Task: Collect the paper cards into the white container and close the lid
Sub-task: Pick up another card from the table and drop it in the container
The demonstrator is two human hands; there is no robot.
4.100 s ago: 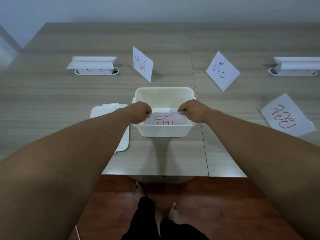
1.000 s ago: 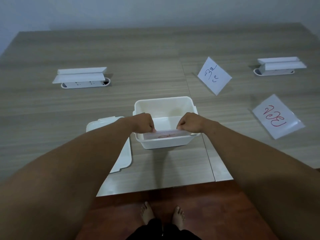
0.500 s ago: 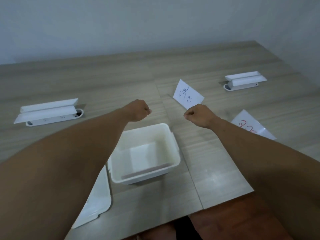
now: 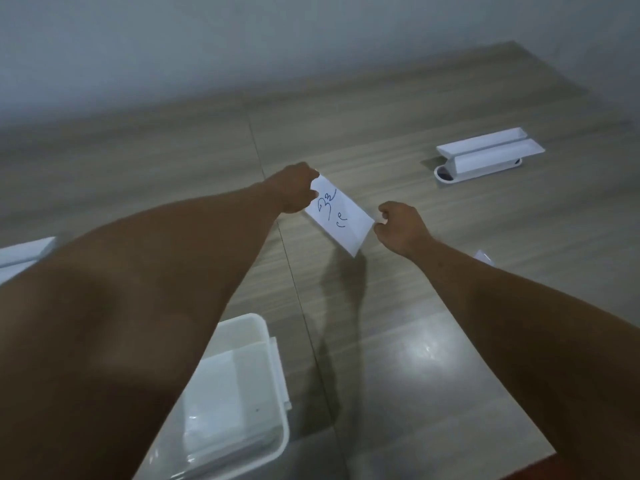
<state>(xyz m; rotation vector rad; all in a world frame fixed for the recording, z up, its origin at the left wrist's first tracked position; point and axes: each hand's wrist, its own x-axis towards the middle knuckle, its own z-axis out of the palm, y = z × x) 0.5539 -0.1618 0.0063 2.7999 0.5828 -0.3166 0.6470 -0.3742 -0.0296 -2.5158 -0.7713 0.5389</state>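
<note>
A folded white paper card with blue writing [image 4: 338,212] stands near the middle of the wooden table. My left hand [image 4: 296,190] pinches its upper left corner and my right hand [image 4: 398,225] pinches its right corner. The open white container [image 4: 263,393] sits near the table's front edge under my left forearm, with paper lying inside it. A small corner of another card [image 4: 484,257] peeks out behind my right forearm. The lid is hidden by my left arm.
A white pop-up socket box [image 4: 485,154] stands open at the back right of the table, and part of another [image 4: 24,252] shows at the left edge. A seam runs down the tabletop [image 4: 398,358] between my arms. The grey wall lies behind.
Both hands have left the container and reached forward to the blue-lettered card, which they now hold by its corners. The view has swung forward and right.
</note>
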